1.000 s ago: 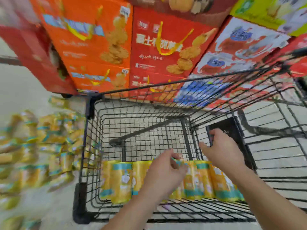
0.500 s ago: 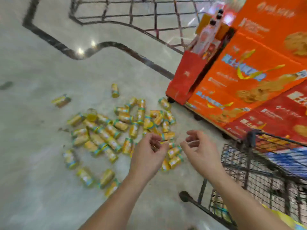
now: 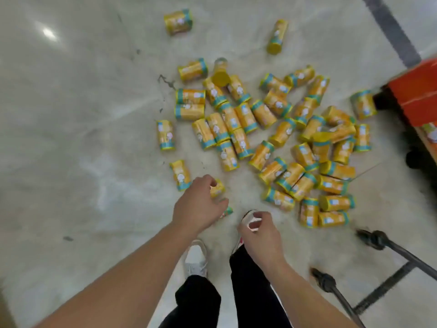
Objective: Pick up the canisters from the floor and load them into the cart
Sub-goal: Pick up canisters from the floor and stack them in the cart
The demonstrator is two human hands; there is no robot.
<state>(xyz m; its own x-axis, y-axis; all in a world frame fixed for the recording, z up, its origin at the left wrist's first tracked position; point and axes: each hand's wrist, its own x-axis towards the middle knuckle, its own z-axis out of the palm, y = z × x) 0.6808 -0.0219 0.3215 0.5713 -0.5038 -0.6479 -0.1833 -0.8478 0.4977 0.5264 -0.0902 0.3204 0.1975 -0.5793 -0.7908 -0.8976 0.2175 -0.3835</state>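
Note:
Several yellow canisters with teal bands (image 3: pixel 264 129) lie scattered on the pale floor in the upper middle and right of the head view. My left hand (image 3: pixel 198 204) hangs over one canister (image 3: pixel 218 188) at the near edge of the pile, fingers loosely curled and apart, with nothing in its grip. My right hand (image 3: pixel 260 230) is lower and to the right, over my shoe, fingers half curled and empty. Of the cart, only the black lower frame and wheels (image 3: pixel 371 239) show at the bottom right.
Two canisters (image 3: pixel 178 21) lie apart at the top. An orange-red display stand on castors (image 3: pixel 416 100) stands at the right edge. My white shoes and black trousers (image 3: pixel 196 256) are below my hands. A dark stripe in the floor (image 3: pixel 390 29) runs along the upper right.
My view swung from the cart's basket, where a row of canisters lies, down to the pile on the floor. Both hands left the cart empty and are now lowered over the near canisters.

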